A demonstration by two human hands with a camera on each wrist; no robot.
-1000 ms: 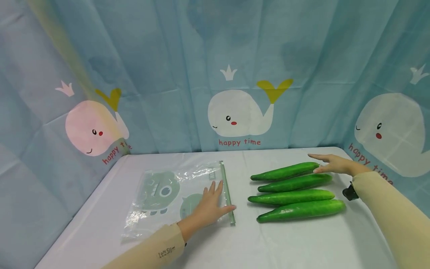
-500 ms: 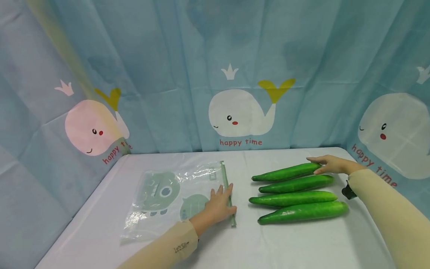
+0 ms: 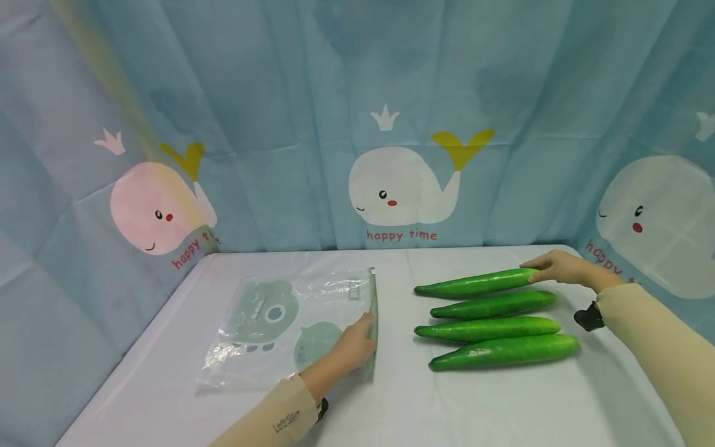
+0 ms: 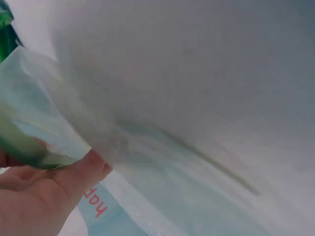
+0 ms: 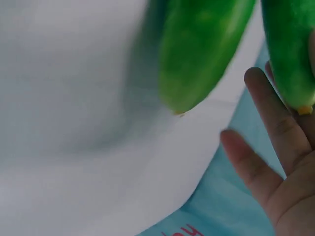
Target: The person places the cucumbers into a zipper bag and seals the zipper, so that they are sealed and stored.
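Note:
A clear plastic zip bag (image 3: 262, 366) printed with green monster figures lies flat at the table's left-centre. At its green-edged right side, my left hand (image 3: 353, 343) pinches the edge between thumb and fingers. The left wrist view shows the thumb of that hand (image 4: 54, 194) against the raised plastic (image 4: 37, 81). On the right, several green cucumbers lie side by side. My right hand (image 3: 570, 271) grips the right end of the farthest cucumber (image 3: 475, 285). In the right wrist view this cucumber (image 5: 288, 49) sits against the fingers, two of which are spread apart; most of the thumb is out of frame.
Nearer than the gripped cucumber lie a second (image 3: 494, 305), a third (image 3: 488, 329) and a front cucumber (image 3: 505, 352). They rest on a white-covered table (image 3: 447, 410). A blue whale-print curtain (image 3: 279, 124) hangs behind the table and along its sides.
My left hand has gone from spread fingers over the bag to pinching its green edge, which has lifted and shifted slightly left. The right hand has closed on the farthest cucumber and raised its end slightly.

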